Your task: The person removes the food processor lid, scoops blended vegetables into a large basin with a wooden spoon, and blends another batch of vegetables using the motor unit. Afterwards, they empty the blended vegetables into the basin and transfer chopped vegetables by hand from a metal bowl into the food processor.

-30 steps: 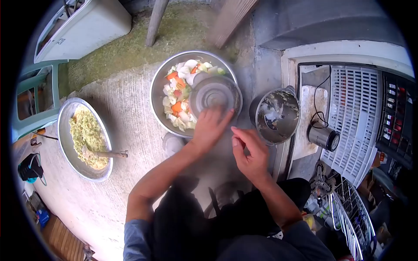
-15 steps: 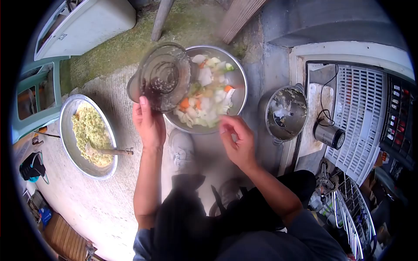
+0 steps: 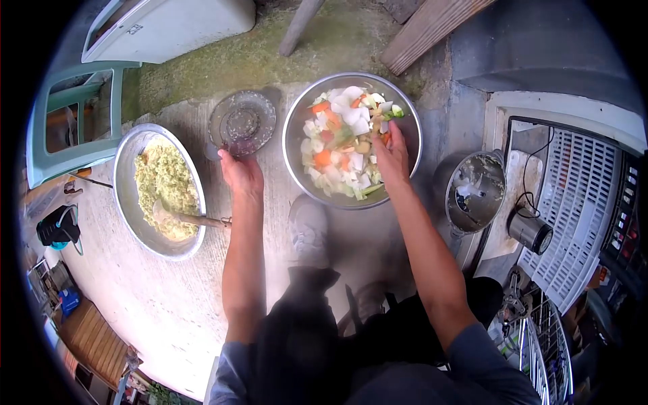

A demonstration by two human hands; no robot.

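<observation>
My left hand (image 3: 241, 177) grips the near edge of a dark see-through round bowl (image 3: 226, 123) with side tabs, thumb on its rim. Wet bits cling to the inside of this bowl. My right hand (image 3: 393, 158) reaches over the right rim of a big steel bowl (image 3: 291, 158), fingers stretched out against the chopped vegetables (image 3: 347, 138). Those are white and pale green pieces with orange carrot among them. I see nothing held in the right hand, though its fingertips are partly hidden among the pieces.
To the left, a metal basin (image 3: 123, 182) holds a pale green chopped mash (image 3: 162, 179) and a wooden-handled tool (image 3: 196, 219). A metal pot (image 3: 466, 216) with white residue stands right, near a motor unit (image 3: 530, 229) and a white plastic crate (image 3: 570, 209). A wooden post (image 3: 432, 34) slants behind.
My left hand has moved the see-through bowl left, off the steel bowl, and lowered it. My right hand has gone from the near rim into the vegetables at the right. The view has shifted.
</observation>
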